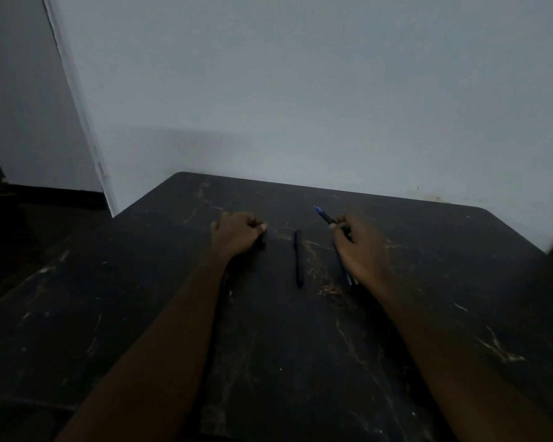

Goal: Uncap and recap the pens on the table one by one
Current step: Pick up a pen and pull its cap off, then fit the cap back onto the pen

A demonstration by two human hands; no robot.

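My right hand (pixel 361 247) grips an uncapped pen (pixel 324 215) whose blue tip points up and to the left, away from me. My left hand (pixel 238 232) rests closed on the black table (pixel 141 314), with a small dark piece (pixel 262 240), likely the cap, showing under its fingers. Between the hands a black capped pen (pixel 299 258) lies flat, pointing away from me. Partly hidden under my right hand, a blue pen (pixel 342 266) lies on the table, its near end showing beside my wrist.
The scratched table's far edge (pixel 332 189) meets a pale wall (pixel 300 90). Its left edge drops to a dark floor (pixel 29 224). The room is dim.
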